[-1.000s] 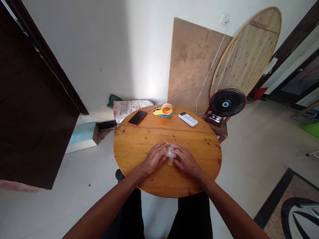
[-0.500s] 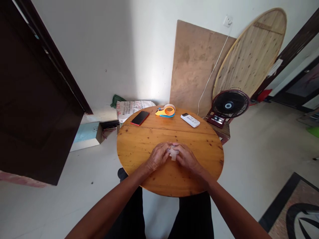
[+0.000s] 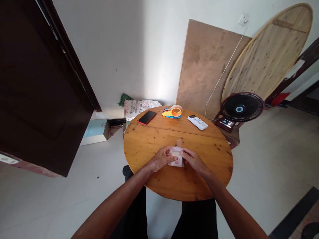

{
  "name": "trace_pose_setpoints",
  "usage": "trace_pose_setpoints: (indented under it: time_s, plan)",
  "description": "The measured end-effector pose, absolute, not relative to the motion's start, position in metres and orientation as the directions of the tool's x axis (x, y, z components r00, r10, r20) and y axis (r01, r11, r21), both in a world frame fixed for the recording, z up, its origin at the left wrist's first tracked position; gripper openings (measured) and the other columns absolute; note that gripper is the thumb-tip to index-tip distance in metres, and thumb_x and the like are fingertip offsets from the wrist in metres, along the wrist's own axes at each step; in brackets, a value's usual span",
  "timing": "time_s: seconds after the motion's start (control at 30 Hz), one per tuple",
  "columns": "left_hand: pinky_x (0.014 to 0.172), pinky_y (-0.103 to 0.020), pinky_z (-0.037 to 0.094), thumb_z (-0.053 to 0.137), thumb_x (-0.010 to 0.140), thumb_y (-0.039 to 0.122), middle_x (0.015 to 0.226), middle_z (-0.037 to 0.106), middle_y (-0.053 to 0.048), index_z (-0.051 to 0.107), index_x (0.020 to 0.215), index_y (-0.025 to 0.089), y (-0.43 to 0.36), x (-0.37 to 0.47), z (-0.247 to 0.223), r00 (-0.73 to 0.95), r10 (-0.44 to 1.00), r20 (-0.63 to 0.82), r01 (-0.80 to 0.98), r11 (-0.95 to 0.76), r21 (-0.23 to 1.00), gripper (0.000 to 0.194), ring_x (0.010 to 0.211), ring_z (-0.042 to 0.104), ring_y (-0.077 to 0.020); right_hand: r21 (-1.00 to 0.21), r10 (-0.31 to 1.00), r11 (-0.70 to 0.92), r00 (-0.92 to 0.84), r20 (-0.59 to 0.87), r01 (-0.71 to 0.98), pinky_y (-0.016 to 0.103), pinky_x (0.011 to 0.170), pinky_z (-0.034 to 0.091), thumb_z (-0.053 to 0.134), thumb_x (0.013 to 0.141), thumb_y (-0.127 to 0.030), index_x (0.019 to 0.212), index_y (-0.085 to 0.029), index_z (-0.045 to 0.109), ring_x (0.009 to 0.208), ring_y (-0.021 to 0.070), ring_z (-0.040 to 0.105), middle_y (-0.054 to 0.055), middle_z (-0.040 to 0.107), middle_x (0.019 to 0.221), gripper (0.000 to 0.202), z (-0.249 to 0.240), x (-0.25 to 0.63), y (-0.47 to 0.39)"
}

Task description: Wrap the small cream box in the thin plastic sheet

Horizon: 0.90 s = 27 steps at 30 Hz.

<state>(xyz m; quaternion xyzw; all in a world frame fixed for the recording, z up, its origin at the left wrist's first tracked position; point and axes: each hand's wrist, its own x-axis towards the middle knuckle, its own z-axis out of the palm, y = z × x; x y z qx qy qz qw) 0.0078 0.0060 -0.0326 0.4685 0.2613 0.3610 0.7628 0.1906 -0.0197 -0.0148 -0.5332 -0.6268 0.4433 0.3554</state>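
A small white packet point(image 3: 176, 159) with a pink mark on its front is held over the near half of the round wooden table point(image 3: 147, 146). My left hand point(image 3: 161, 158) grips its left side, the thumb lying across the front. Closed on its upper right edge is my right hand point(image 3: 194, 160). A strip of clear tape point(image 3: 179, 143) sticks up from the packet's top edge, pointing away from me.
Along the table's far side lie a red-edged phone point(image 3: 147, 118), an orange tape dispenser point(image 3: 172, 112) and a white remote-like device point(image 3: 197, 122). A dark fan point(image 3: 239, 109) stands right of the table, and boards lean on the wall.
The packet now shows its flat, pink-marked front between my hands, and the tape strip points away from me instead of toward me. The whole view has shifted, with the table further right.
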Motion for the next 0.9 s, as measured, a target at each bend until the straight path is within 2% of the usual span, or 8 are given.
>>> trace_pose_setpoints:
  time_s: [0.13, 0.3, 0.5, 0.73, 0.9]
  plan:
    - [0.074, -0.030, 0.050, 0.082, 0.056, 0.032, 0.095, 0.065, -0.006, 0.058, 0.098, 0.012, 0.007, 0.012, -0.039, 0.557, 0.829, -0.054, -0.328, 0.280, 0.902, 0.052, 0.078, 0.062, -0.0145, -0.933, 0.990, 0.090, -0.138, 0.044, 0.348, 0.031, 0.076, 0.050, 0.053, 0.080, -0.048, 0.092, -0.018, 0.067, 0.083, 0.0206, 0.063, 0.005, 0.069, 0.089, 0.035, -0.009, 0.188, -0.015]
    - [0.071, -0.029, 0.050, 0.082, 0.056, 0.031, 0.089, 0.063, -0.003, 0.056, 0.095, 0.012, 0.011, 0.017, -0.044, 0.560, 0.827, -0.048, -0.321, 0.270, 0.908, 0.050, 0.073, 0.060, -0.0133, -0.944, 0.995, 0.085, -0.072, 0.065, 0.319, 0.033, 0.077, 0.050, 0.059, 0.076, -0.045, 0.094, -0.017, 0.068, 0.084, 0.0215, 0.064, 0.006, 0.070, 0.093, 0.034, -0.016, 0.185, -0.007]
    - [0.069, -0.026, 0.048, 0.081, 0.057, 0.035, 0.084, 0.063, -0.003, 0.059, 0.099, 0.012, 0.014, 0.019, -0.040, 0.584, 0.808, -0.074, -0.265, 0.276, 0.924, 0.053, 0.071, 0.059, -0.0128, -0.884, 0.982, 0.171, -0.007, 0.187, 0.435, 0.036, 0.084, 0.049, 0.056, 0.080, -0.040, 0.088, -0.019, 0.072, 0.090, 0.0223, 0.065, 0.006, 0.072, 0.095, 0.028, -0.030, 0.186, -0.003]
    - [0.069, -0.027, 0.047, 0.082, 0.055, 0.034, 0.080, 0.062, -0.001, 0.060, 0.097, 0.013, 0.017, 0.020, -0.041, 0.616, 0.783, -0.081, -0.287, 0.320, 0.903, 0.052, 0.068, 0.059, -0.0119, -0.811, 0.976, 0.191, -0.021, 0.216, 0.553, 0.034, 0.077, 0.051, 0.056, 0.079, -0.034, 0.086, -0.021, 0.073, 0.083, 0.0216, 0.067, 0.005, 0.073, 0.090, 0.022, -0.024, 0.187, -0.002]
    - [0.069, -0.026, 0.046, 0.080, 0.058, 0.036, 0.081, 0.064, -0.001, 0.061, 0.096, 0.014, 0.020, 0.019, -0.043, 0.642, 0.764, -0.064, -0.253, 0.290, 0.923, 0.048, 0.070, 0.060, -0.0127, -0.746, 0.959, 0.239, -0.033, 0.280, 0.622, 0.033, 0.076, 0.050, 0.056, 0.078, -0.033, 0.083, -0.023, 0.073, 0.082, 0.0206, 0.066, 0.004, 0.073, 0.088, 0.021, -0.017, 0.190, -0.003]
